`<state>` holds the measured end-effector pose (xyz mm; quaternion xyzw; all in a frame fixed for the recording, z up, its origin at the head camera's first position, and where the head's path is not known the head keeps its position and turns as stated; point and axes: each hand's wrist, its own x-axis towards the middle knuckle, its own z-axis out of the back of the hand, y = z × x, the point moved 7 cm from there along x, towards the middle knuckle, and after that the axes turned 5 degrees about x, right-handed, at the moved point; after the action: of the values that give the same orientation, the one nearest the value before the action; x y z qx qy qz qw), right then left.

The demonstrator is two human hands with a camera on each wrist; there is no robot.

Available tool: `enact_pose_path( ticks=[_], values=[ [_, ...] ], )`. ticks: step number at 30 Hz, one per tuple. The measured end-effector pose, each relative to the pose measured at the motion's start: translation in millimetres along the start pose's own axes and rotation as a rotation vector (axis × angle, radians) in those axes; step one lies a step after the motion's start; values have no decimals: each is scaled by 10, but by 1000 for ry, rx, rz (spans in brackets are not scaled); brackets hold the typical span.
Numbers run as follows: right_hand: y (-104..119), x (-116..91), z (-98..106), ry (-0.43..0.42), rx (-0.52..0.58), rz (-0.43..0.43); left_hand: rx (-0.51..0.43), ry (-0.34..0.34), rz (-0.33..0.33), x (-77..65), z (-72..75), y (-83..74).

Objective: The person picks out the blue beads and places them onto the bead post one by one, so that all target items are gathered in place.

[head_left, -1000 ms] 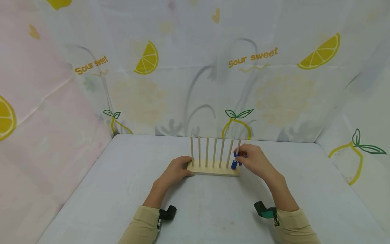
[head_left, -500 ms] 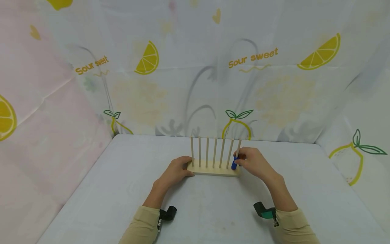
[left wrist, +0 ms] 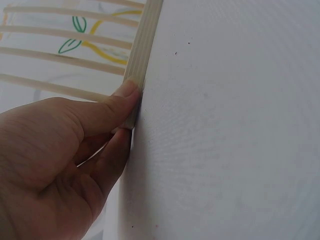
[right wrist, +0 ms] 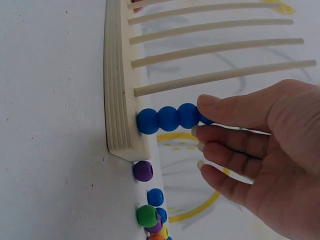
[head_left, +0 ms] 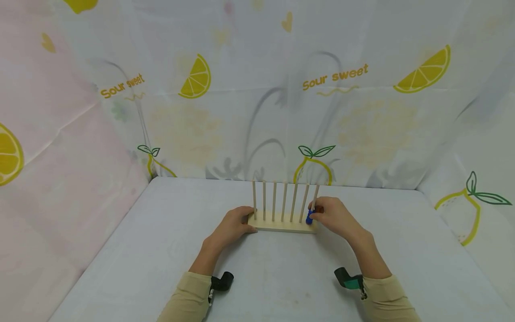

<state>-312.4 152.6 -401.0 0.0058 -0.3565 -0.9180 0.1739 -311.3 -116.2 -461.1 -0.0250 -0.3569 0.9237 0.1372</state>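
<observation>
A pale wooden peg board point(head_left: 281, 227) with a row of several upright pegs stands on the table. My left hand point(head_left: 234, 223) holds its left end; in the left wrist view the thumb point(left wrist: 126, 91) lies on the base's front edge, with fingers round the corner. Several blue beads point(right wrist: 168, 119) are stacked on the rightmost peg, the lowest against the base. My right hand point(head_left: 331, 216) pinches the topmost blue bead point(right wrist: 205, 119) between thumb and forefinger, partly hiding it. The other pegs carry no beads.
Beyond the board's right end lie loose beads, among them a purple bead point(right wrist: 143, 171), a green bead point(right wrist: 147, 216) and a blue bead point(right wrist: 155, 197). A lemon-printed cloth point(head_left: 241, 112) hangs behind the white table point(head_left: 161, 232).
My right hand has moved down along the rightmost peg, bringing the pinched blue bead down onto the stack. The left hand stays on the board's left end.
</observation>
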Motion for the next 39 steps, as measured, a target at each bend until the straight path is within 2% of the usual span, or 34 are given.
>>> enact_pose_path(
  ticks=[8,20,31,39],
  values=[
    [11,2,13,-5,-8,33,2,2,-16,0,0,-7],
    [7,-2,78,15,-26,63,1,7,-5,-11,5,-25],
    [-61,20,152,-16,-47,64,-1,-9,9,5,-10,2],
    [-96,28,236,-71,-12,109,30,0,5,8,-9,-6]
  ],
)
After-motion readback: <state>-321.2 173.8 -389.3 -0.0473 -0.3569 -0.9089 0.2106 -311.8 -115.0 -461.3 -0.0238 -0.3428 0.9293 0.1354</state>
